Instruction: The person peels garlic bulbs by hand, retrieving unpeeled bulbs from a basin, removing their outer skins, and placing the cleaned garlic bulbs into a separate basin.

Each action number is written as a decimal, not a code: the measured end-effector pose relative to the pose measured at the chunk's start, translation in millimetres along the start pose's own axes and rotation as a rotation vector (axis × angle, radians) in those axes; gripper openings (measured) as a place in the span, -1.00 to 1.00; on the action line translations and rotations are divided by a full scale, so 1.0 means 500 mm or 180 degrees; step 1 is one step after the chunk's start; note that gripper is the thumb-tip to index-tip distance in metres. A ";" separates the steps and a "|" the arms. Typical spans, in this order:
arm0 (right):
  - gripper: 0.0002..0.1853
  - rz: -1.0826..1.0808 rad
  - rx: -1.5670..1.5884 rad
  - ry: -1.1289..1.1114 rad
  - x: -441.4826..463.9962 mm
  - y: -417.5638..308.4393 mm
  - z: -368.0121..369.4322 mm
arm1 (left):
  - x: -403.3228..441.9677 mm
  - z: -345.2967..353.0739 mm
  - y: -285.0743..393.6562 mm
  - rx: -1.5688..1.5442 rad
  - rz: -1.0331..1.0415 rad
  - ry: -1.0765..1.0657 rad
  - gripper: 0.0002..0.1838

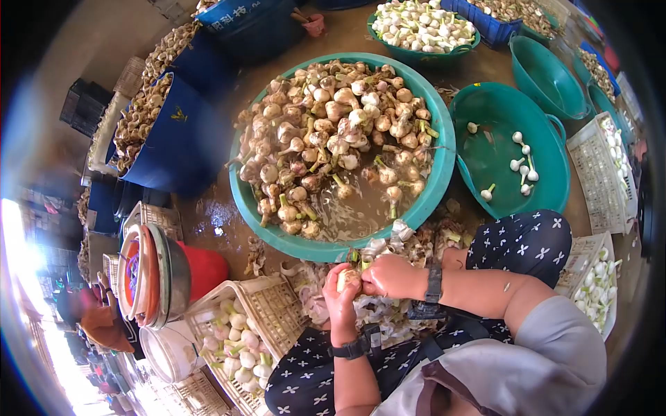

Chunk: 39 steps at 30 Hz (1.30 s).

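Note:
My left hand (339, 297) is wrapped round a whitish garlic bulb (349, 280), just in front of the big basin. Close against it, my right hand (394, 276) has its fingers pinched at the bulb's side; exactly what lies between the fingertips is hidden. Loose garlic skins (316, 305) lie in a heap under and around both hands. Beyond them, a large teal basin (448, 149) holds many unpeeled, brownish garlic bulbs (340, 111) in murky water.
At the right, a green tub (479, 111) holds several white bulbs. A cream crate (277, 305) of peeled garlic stands at the left, near stacked basins (166, 277) and a blue bin (163, 149). Another basin of white garlic (423, 28) sits at the back.

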State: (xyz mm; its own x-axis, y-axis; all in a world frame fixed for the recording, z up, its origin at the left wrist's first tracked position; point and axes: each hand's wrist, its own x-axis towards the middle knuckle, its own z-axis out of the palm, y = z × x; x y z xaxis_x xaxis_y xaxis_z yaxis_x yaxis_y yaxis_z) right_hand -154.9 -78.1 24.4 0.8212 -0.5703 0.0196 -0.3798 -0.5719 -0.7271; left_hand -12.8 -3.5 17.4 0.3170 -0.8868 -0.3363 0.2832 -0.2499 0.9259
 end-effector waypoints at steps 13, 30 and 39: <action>-0.81 0.0355 0.1629 0.0931 -0.022 0.017 0.022 | -0.006 0.012 0.027 0.0308 -0.0153 -0.0280 -0.52; -0.79 0.1119 0.4805 0.0988 -0.022 0.006 -0.014 | -0.037 0.075 0.004 0.1795 0.1845 -0.0004 -0.74; -0.66 0.0453 0.4677 0.1387 -0.117 0.000 -0.134 | -0.008 -0.071 0.011 -0.2734 -0.0422 0.0657 -0.60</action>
State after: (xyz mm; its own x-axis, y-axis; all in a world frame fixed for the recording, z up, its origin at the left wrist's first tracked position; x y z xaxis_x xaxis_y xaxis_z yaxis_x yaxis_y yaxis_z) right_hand -231.6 -84.0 69.3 0.5321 -0.8403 -0.1041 0.5148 0.4186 -0.7482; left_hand 19.9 12.6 17.8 0.3664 -0.7630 -0.5325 0.8833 0.1054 0.4568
